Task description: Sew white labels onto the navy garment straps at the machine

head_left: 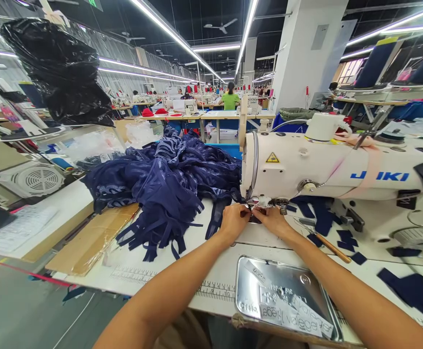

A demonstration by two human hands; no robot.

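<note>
My left hand [233,220] and my right hand [273,220] meet under the needle of a white sewing machine [328,169]. Both pinch a small piece of navy fabric [254,218] at the presser foot [255,203], fingertips almost touching each other. Most of that piece is hidden by my fingers. A big heap of navy sheer fabric strips [168,184] lies on the table to the left of my left hand, its loose ends hanging toward the front.
A shiny metal tray [284,295] with paper labels sits at the table's front edge. Small navy cut pieces [346,240] and a wooden-handled tool [331,247] lie to the right. Cardboard [91,240] lies at left. A black plastic bag [62,72] hangs above. People work at far tables.
</note>
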